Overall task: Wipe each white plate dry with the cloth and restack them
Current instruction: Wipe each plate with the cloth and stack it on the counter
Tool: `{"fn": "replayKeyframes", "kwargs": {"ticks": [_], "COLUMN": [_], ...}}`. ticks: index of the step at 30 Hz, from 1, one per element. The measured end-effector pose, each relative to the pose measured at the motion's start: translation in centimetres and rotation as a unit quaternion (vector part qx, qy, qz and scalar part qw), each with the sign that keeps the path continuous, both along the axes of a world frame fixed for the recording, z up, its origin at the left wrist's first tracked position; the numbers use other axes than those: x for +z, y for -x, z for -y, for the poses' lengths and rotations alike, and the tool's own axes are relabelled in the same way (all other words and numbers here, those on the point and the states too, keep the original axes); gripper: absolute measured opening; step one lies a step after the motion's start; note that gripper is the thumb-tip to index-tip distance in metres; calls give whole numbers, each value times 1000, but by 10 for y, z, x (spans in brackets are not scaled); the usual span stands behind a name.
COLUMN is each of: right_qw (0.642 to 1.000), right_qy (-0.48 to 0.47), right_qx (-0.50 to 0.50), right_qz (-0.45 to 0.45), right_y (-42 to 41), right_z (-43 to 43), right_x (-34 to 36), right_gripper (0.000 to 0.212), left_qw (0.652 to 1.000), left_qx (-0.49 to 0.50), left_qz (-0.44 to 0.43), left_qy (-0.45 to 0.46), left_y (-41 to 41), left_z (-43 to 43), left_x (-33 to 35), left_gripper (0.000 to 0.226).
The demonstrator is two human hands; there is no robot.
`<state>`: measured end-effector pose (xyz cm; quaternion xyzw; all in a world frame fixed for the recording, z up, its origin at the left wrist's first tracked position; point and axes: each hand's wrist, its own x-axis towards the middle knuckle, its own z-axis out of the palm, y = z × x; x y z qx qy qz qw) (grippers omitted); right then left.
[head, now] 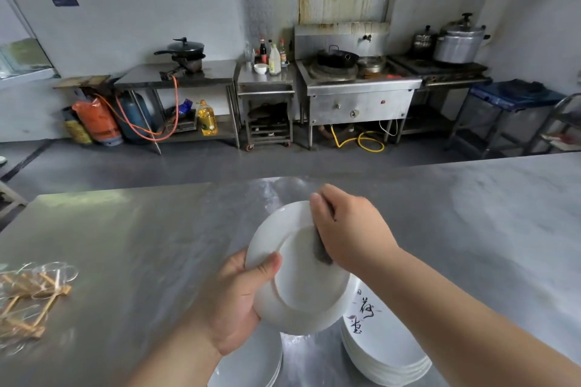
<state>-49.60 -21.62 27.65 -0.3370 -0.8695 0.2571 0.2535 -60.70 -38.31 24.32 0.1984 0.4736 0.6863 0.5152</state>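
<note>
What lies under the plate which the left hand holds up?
On the steel table, a plain stack of plates at left and a stack with dark brush characters at right. The held plate and left hand cover part of both tops.

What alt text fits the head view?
A person's left hand grips a white plate by its rim, underside up, while the right hand presses a dark cloth to it above a steel table. A left stack and a right stack of plates sit below.
</note>
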Motion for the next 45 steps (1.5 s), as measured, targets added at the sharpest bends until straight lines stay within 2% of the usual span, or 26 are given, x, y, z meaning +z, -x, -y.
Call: {"fn": "replayKeyframes", "kwargs": {"ticks": [2, 3, 5, 7, 8, 10, 11, 13, 16, 19, 21, 23, 25, 26, 28, 30, 32, 34, 38, 43, 45], "right_qw": [985, 974, 973, 988, 994, 982, 974, 973, 981, 995, 995, 983, 970, 971, 987, 992, 981, 972, 987, 994, 991], "right_qy": [-149, -193, -190, -112, -40, 130, 180, 193, 140, 73, 11, -95, -173, -172, -99, 9, 123, 173, 83, -25, -67], "right_qx": [89, 121, 133, 64, 16, -50, -65, -82, -85, 13, 104, 150, 160, 160, 119, 20, -51, -73, -68, 110, 117], "right_qz": [10, 15, -14, -82, -105, -126, -122, -101, -105, -65, 0, 55, 61, 40, -48, -124, -144, -139, -116, -7, -13], "right_y": [5, 6, 4, -2, -5, -11, -14, -17, -13, -9, -4, 3, 8, 8, 3, -7, -17, -16, -4, -1, 1], "right_z": [5, 8, 7, 5, 3, 0, 0, -3, -16, -25, -18, -7, 1, 3, 6, 10, 17, 16, -14, -21, -15], "right_x": [15, 22, 25, 16, 8, -12, -22, -33, -21, 10, 29, 39, 43, 42, 30, 9, -12, -20, 7, 29, 29], "right_gripper": [36, 34, 33, 30, 30, 37, 40, 45, 44, 37, 32, 30, 28, 26, 21, 21, 27, 29, 26, 22, 21], "left_qw": [999, 999, 998, 997, 997, 995, 994, 995, 999, 998, 998, 998, 998, 999, 999, 999, 997, 996, 1000, 998, 998], "left_qx": [-17, -16, -11, -9, 1, 42, 64, 75, 14, -51, -57, -62, -55, -48, -31, 2, 36, 62, 26, -39, -22], "left_qz": [-27, -35, -34, -17, -6, 16, 21, 26, 43, 46, 9, -2, -6, -10, -15, -4, 15, 9, 2, -37, -42], "left_qy": [-8, -17, -46, -70, -77, -88, -83, -59, -11, -11, -2, 4, -7, -17, -41, -51, -60, -55, -9, 33, 31], "left_y": [-3, -3, 0, 1, 1, 2, 3, 5, 16, 31, 30, 19, 10, 8, 8, 9, 7, 1, -10, 1, 1], "left_z": [-5, -6, -6, -4, -3, -1, -1, -1, 1, 2, -3, -7, -7, -6, -2, 2, 4, 1, -8, -14, -16], "left_x": [3, 6, 10, 13, 12, 6, 4, 1, 9, 24, 29, 25, 17, 15, 13, 11, 8, 8, 17, 35, 30], "left_gripper": [40, 40, 44, 50, 53, 48, 45, 45, 48, 60, 55, 50, 45, 45, 49, 52, 50, 49, 47, 41, 41]}}
